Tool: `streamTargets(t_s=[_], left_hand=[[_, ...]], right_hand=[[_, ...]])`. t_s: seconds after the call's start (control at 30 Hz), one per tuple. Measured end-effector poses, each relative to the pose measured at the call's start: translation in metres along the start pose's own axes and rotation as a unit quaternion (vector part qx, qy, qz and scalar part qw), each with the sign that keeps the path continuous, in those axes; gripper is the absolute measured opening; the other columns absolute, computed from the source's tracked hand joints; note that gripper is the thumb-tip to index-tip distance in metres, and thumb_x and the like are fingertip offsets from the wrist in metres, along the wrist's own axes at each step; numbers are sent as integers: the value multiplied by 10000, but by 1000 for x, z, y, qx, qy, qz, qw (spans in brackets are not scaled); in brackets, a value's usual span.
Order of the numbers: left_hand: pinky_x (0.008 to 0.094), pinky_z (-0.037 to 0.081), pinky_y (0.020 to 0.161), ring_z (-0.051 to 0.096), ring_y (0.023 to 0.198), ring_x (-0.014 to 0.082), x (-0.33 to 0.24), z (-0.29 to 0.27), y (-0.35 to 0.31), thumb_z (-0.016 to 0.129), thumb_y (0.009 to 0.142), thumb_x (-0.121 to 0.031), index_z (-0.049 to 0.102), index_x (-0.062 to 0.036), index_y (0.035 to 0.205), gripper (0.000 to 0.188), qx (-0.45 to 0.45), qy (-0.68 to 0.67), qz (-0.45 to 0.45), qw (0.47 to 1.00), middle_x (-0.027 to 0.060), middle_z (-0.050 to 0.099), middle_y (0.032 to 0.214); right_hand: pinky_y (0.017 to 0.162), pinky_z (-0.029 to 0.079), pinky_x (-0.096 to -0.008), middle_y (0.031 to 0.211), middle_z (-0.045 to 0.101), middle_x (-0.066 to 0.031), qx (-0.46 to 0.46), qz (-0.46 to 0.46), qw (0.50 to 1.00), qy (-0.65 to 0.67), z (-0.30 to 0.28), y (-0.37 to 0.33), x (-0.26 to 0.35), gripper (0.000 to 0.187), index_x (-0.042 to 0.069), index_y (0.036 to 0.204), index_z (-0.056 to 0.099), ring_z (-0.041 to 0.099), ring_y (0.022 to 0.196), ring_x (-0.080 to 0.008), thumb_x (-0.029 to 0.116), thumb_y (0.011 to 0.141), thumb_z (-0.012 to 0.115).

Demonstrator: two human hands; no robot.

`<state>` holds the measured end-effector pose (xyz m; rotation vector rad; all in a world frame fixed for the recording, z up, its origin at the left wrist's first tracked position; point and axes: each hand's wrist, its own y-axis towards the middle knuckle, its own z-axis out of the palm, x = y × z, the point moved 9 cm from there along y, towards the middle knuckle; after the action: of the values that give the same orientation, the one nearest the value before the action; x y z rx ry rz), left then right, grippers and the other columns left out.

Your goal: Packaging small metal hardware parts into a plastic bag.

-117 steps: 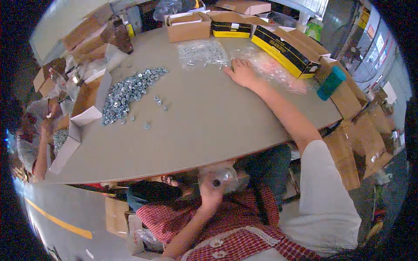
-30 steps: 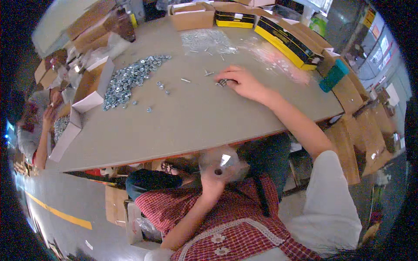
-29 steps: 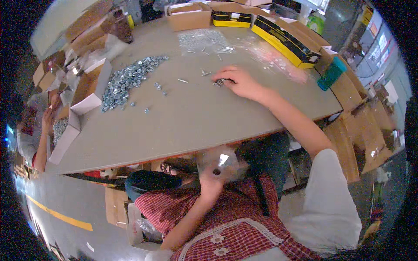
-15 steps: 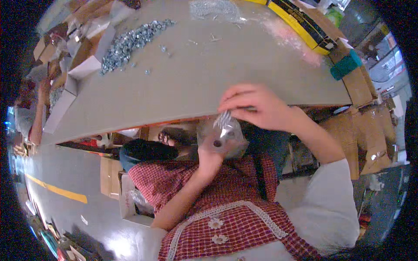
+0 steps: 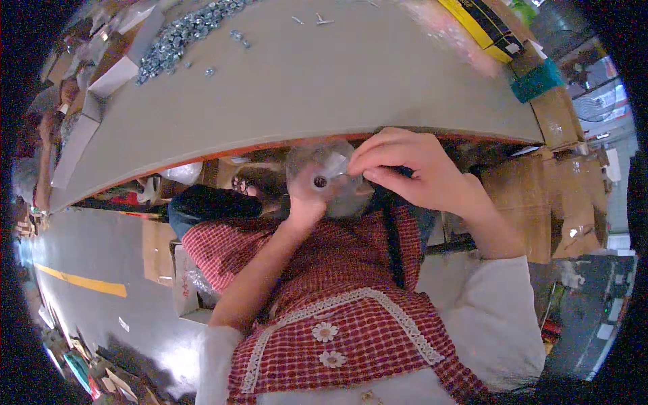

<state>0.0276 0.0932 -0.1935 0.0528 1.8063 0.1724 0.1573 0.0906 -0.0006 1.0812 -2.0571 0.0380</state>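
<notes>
A clear plastic bag (image 5: 343, 192) with a dark round spot on it is held up in front of my lap, just off the table's near edge. My left hand (image 5: 308, 206) grips it from below and behind, its fingers partly hidden by the cloudy plastic. At the bag's upper right, my right hand (image 5: 415, 169) has thumb and fingertips pinched together on its edge. A pale shiny patch shows inside the bag beside those fingertips; I cannot make out the contents clearly.
Across the grey table (image 5: 304, 88) lie a heap of small metal fasteners (image 5: 179, 40) and a few loose screws (image 5: 324, 20). A yellow and black box (image 5: 482, 30) and a teal roll (image 5: 536, 81) stand at the right. Another person's arm (image 5: 46, 145) shows far left, by open boxes.
My right hand has gone from above the bag, over some silvery pieces, to its upper right edge. The whole view has shifted, so the table sits higher in the picture.
</notes>
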Motion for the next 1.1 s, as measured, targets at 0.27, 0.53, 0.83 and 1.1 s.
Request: streamTargets(t_s=[0.27, 0.53, 0.83, 1.1], left_hand=[[323, 486, 774, 598, 864, 161, -59, -47, -53, 790, 767, -143, 616, -36, 1031, 334, 298, -88, -110, 944, 74, 650, 955], [334, 457, 971, 577, 1128, 179, -130, -100, -52, 766, 776, 9, 548, 1, 1250, 523, 141, -216, -19, 966, 110, 630, 1170], [217, 475, 730, 609, 791, 80, -191, -137, 0, 658, 930, -100, 671, 25, 1069, 188, -54, -44, 31, 997, 21, 683, 874], [204, 455, 681, 576, 752, 59, -207, -127, 16, 608, 918, -29, 611, 11, 887, 51, -32, -103, 43, 993, 3, 636, 805]], right_hand=[[999, 446, -438, 1295, 553, -162, 64, -179, 981, -26, 43, 20, 58, 241, 49, 1027, 674, 519, 1207, -352, 47, 787, 681], [975, 480, -431, 1255, 572, -163, 37, -249, 968, 17, 54, 44, 97, 123, 31, 911, 628, 544, 1203, -340, 60, 800, 672], [628, 528, -336, 776, 673, -116, -139, 11, 986, 96, -16, 61, 54, 149, 58, 941, 655, 685, 697, -247, 188, 870, 674], [693, 530, -269, 848, 674, -56, -107, 46, 985, 125, -17, 59, 42, 125, 24, 983, 645, 660, 772, -134, 110, 893, 664]])
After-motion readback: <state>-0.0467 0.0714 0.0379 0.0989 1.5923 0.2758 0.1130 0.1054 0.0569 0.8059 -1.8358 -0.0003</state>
